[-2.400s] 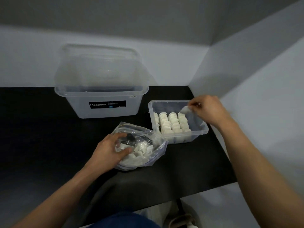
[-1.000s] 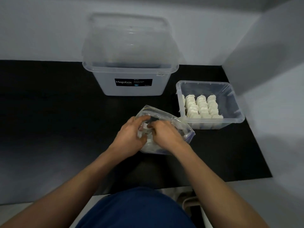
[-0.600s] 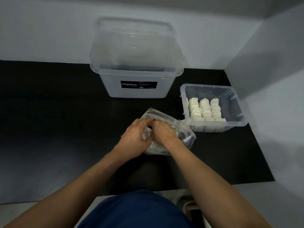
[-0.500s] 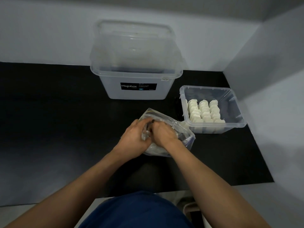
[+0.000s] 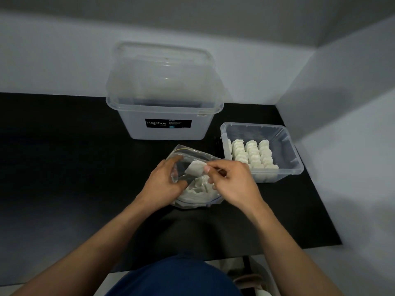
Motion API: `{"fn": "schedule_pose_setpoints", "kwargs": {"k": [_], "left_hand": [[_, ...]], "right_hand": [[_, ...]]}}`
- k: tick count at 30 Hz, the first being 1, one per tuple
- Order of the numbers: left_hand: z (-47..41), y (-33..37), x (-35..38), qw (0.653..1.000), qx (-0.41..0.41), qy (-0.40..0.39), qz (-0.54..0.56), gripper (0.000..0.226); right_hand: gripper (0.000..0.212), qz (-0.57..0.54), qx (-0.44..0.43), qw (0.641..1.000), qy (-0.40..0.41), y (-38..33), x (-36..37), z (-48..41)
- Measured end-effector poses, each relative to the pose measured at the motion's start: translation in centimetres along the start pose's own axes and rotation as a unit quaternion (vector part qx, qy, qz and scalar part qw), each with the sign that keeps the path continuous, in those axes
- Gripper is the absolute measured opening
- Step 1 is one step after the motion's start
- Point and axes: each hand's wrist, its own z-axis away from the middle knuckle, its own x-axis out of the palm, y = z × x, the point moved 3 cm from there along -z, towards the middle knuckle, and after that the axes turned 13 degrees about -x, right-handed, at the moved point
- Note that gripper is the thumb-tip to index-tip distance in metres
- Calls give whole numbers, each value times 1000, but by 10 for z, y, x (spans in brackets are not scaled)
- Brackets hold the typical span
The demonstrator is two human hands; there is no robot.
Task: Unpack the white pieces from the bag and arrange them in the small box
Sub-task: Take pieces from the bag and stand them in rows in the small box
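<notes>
A clear plastic bag (image 5: 188,155) lies on the black table, with several white pieces (image 5: 195,192) inside it. My left hand (image 5: 163,182) grips the bag's open left edge. My right hand (image 5: 232,182) pinches one white piece (image 5: 194,168) just above the bag's mouth. To the right stands the small clear box (image 5: 286,146), where white pieces (image 5: 252,153) stand in three neat rows along its left and middle part. The box's right part shows bare floor.
A large clear Megabox container (image 5: 165,127) with its lid propped open stands at the back of the black table (image 5: 64,167). Grey walls close the back and the right side. The table's front edge runs near my lap.
My right hand was placing a piece in the small box, then went into the bag beside my left hand. It now holds one white piece lifted out of the bag's mouth.
</notes>
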Motion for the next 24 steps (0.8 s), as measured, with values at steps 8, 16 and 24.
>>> {"fn": "schedule_pose_setpoints", "kwargs": {"k": [8,16,24], "left_hand": [[-2,-1,4,1000,-14,20,12,69],[-1,-6,9,998,-35,46,27,67],[-2,-12,5,997,-46,53,37,67]], "right_hand": [[11,-32,-25,984,173,17,-94,-23],[17,109,52,993,-10,101,-98,-101],[21,153,101,976,-116,144,-54,-119]]}}
